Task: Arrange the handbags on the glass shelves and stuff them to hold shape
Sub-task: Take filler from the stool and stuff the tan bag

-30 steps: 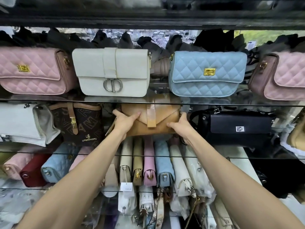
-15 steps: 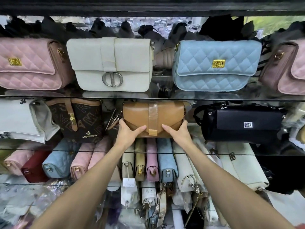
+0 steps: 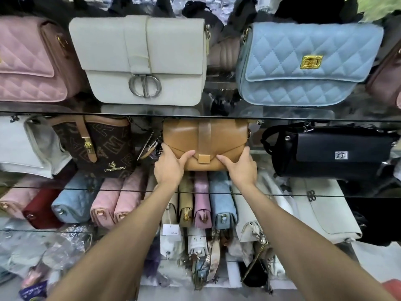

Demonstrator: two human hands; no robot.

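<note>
The tan handbag (image 3: 206, 144) sits on the middle glass shelf (image 3: 282, 195), between the brown monogram bag (image 3: 95, 146) on its left and the black bag (image 3: 334, 151) on its right, its long axis running left to right and its flap facing near. Both hands meet it from the near side at its lower corners: the left hand (image 3: 170, 168) grips the lower left corner with the thumb laid across the front toward the clasp, and the right hand (image 3: 240, 168) grips the lower right corner the same way, so neither is nearer than the other. The bag lies straight ahead of and just above both wrists, so any squaring-up would likely be a small push away or a twist about its middle. As for writing, the brown bag carries large scattered letters and a small gold line under a logo, too blurred to read; the white bag (image 3: 141, 59) above bears a metal "CD" clasp; a white tag (image 3: 171, 232) below has print too small to make out.
</note>
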